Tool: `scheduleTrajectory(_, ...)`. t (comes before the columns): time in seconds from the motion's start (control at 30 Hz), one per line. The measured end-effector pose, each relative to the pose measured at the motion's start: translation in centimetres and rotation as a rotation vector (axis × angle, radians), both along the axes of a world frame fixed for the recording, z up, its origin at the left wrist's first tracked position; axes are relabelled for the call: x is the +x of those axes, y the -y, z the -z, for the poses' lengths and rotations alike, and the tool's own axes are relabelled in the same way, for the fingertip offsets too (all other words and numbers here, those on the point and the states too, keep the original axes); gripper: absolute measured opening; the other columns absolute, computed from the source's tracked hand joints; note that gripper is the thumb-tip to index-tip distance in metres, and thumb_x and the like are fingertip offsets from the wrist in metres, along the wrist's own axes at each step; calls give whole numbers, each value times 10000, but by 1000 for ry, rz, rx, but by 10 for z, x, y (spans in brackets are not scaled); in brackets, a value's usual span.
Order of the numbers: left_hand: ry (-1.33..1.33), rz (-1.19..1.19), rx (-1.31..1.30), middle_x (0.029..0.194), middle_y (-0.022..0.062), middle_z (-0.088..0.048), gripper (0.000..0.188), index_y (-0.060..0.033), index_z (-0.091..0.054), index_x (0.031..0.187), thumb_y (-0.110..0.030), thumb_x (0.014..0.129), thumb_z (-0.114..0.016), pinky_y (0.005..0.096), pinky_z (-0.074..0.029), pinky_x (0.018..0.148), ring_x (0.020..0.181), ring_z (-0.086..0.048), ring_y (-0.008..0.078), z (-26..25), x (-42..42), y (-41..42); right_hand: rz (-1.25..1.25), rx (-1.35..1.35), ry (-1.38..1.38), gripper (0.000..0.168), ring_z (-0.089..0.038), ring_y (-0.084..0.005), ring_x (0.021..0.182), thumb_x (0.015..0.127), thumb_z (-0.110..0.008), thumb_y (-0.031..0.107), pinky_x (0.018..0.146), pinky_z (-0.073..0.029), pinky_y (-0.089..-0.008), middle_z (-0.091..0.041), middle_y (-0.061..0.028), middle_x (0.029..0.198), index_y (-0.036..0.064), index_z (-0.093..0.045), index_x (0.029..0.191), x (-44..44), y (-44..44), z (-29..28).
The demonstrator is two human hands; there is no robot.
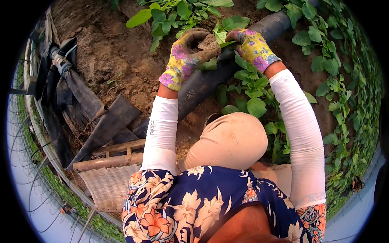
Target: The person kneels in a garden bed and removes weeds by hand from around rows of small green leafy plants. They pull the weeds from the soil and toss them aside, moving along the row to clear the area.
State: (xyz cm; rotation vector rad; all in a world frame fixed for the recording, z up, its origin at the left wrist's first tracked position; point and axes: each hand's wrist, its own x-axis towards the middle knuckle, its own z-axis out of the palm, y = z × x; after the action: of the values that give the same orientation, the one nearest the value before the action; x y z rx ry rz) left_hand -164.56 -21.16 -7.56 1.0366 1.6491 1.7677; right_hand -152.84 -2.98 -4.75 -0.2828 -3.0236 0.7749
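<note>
My left hand (190,53), in a yellow glove with pink flowers and soil-brown fingers, curls around a brown lump that looks like soil (209,44). Close on its right, my right hand (250,45) in a matching glove pinches a green leaf (224,39) of a low leafy plant. Its fingertips are partly hidden behind the leaf. Both hands are above a black hose (209,77) that runs diagonally over the bare soil (100,57). More leaves of the plant (179,15) spread beyond my hands.
Rows of leafy plants (331,66) cover the right side. At left lie flattened black hoses (109,121) and a pipe fitting (59,60). A woven basket (109,185) stands by my left arm. My bent knee (234,136) is below the hose, beside more leaves (256,107).
</note>
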Motion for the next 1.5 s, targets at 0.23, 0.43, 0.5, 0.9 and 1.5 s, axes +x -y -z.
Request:
scheduleTrajectory(0.23, -449, -72, -579, 964, 90, -624, 328, -32, -567, 1101, -109, 788, -632, 309, -496, 736, 840, -598, 202, -5, -58, -88, 129, -50, -132, 433, -582, -304, 996, 636, -498, -123, 861, -481, -353, -623, -95, 1060, 96, -615, 990, 21, -11, 8)
scheduleTrajectory(0.43, -457, 106, -568, 953, 100, -637, 374, -53, -591, 1066, -273, 770, -656, 338, -485, 768, 851, -603, 226, 58, -57, -143, 192, -78, -137, 376, -591, -286, 970, 678, -567, -8, 837, -476, -355, -630, -80, 1026, 161, -634, 1008, 48, -27, 6)
scheduleTrajectory(0.5, -664, 35, -713, 985, 144, -647, 421, -83, -612, 1048, -376, 749, -659, 389, -484, 799, 910, -622, 299, 6, -33, -126, 192, -80, -137, 372, -591, -285, 971, 681, -566, -8, 835, -476, -354, -631, -80, 1023, 160, -634, 1005, 52, -25, 4)
scheduleTrajectory(0.9, -1005, 349, -959, 1090, 179, -599, 320, -85, -574, 1121, -114, 813, -492, 416, -487, 840, 985, -591, 347, 92, -65, -142, 135, -59, -200, 365, -602, -284, 944, 673, -552, -28, 816, -488, -357, -633, -74, 1022, 154, -625, 981, 73, -13, 4)
scheduleTrajectory(1.5, -890, 312, -820, 1014, 104, -646, 341, -217, -620, 1101, -144, 773, -562, 406, -491, 804, 944, -612, 297, 78, -49, -132, 95, -42, -247, 361, -604, -286, 925, 670, -552, -27, 798, -494, -366, -631, -83, 1001, 144, -617, 981, 72, -3, -2)
